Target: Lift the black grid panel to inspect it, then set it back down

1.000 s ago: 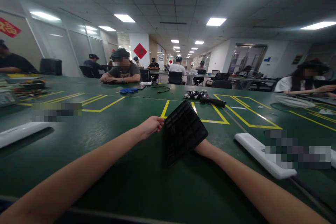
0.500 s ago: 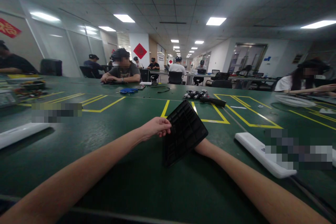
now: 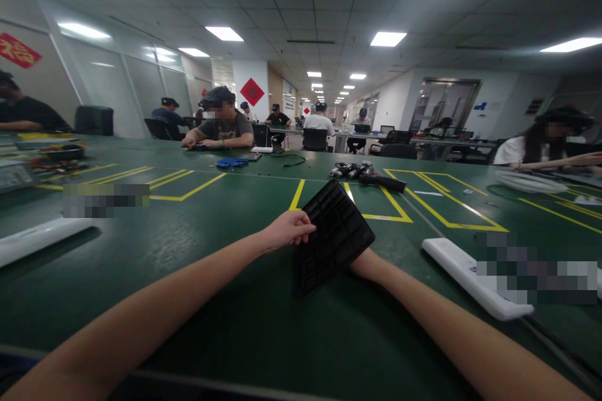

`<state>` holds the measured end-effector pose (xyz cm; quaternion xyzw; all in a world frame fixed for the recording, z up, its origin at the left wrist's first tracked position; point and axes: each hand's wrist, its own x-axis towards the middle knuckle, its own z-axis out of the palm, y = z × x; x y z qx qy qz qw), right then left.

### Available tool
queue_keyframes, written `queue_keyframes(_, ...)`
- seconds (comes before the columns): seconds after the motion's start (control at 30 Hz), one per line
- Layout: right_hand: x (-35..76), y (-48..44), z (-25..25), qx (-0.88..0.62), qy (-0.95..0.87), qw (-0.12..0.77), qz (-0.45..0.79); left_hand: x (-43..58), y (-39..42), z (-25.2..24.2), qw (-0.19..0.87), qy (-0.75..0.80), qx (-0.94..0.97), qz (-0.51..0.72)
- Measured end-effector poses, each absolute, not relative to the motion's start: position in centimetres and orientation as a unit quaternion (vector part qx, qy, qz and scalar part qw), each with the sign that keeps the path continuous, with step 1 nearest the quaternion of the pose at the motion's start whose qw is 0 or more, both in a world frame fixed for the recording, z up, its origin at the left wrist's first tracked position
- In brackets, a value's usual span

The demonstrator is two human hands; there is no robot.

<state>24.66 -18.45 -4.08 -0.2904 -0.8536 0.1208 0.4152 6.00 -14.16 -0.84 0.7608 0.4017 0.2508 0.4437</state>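
A flat black plastic tray [image 3: 336,232], its face divided by ribs into rectangular cells, is held tilted above the green table. My right hand [image 3: 364,262] holds it from behind at the right edge, and the fingers there are hidden by it. In front of the tray's left side is my left hand [image 3: 294,227], with thumb and fingers pinched together against or just over the cells. Whatever the left fingertips hold, if anything, is too small to see.
A white power strip [image 3: 475,276] lies to the right, another white strip [image 3: 47,238] to the left. Beyond the tray sit black cables [image 3: 350,169] and a blue item [image 3: 232,163]. Yellow tape outlines [image 3: 301,194] mark the table [image 3: 226,326]. Several people sit around.
My left hand has shifted slightly to the right, farther over the tray's face, still pinched. The tray and my right hand have barely moved.
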Motion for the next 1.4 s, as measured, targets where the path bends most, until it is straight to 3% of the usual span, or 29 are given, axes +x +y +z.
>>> queue_keyframes(0.23,24.6,-18.4,-4.2,-0.304,-0.852,0.411,0.116,6.0,-14.2,-1.9,0.366,0.39,0.785,0.314)
queue_keyframes(0.4,25.1,-18.2,-4.4,-0.306,-0.857,0.401,0.101,5.8,-14.3,-1.4,0.409,0.367,0.79,0.271)
queue_keyframes(0.63,25.1,-17.7,-5.3,-0.311,-0.844,0.42,0.116,6.3,-14.3,-1.7,0.292,0.398,0.817,0.297)
queue_keyframes(0.9,25.3,-18.0,-4.9,-0.313,-0.847,0.414,0.116,5.8,-14.3,-1.3,0.312,0.351,0.849,0.243)
queue_keyframes(1.2,25.3,-18.1,-4.9,-0.33,-0.852,0.399,0.078,5.8,-14.7,-0.8,0.223,0.386,0.859,0.252)
queue_keyframes(1.4,25.3,-18.1,-4.8,-0.322,-0.844,0.419,0.09,5.4,-14.6,-0.2,0.281,0.351,0.861,0.238)
